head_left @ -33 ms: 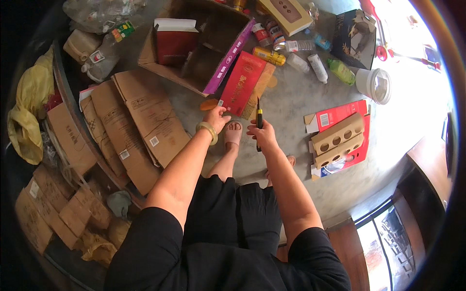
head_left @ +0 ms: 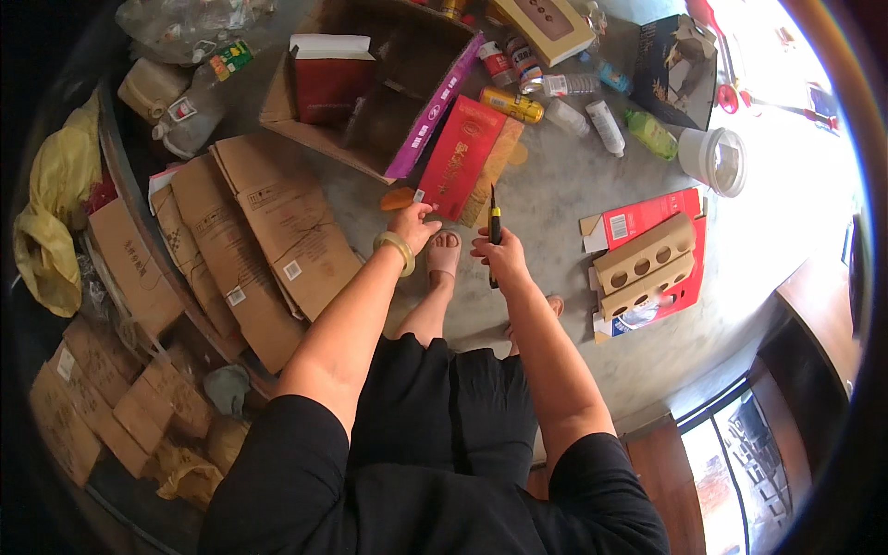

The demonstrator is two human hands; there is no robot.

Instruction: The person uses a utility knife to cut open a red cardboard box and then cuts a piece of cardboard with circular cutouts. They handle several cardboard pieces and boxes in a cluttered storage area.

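Note:
In my right hand is a box cutter with a black and yellow handle, its dark thin blade pointing away from me. My left hand, with a pale bangle at the wrist, is closed at the near left corner of a red box with gold lettering and a gold side. The fingertips meet the box edge; their exact grip is partly hidden. The cutter's blade appears in front of the gold side. Just beyond the red box lies a large open carton with a purple edge.
Flattened cardboard is stacked on the left. A yellow can, several bottles and a white bucket stand or lie far right. Red packaging with a holed cardboard insert rests on the floor at right. My sandaled foot is below my hands.

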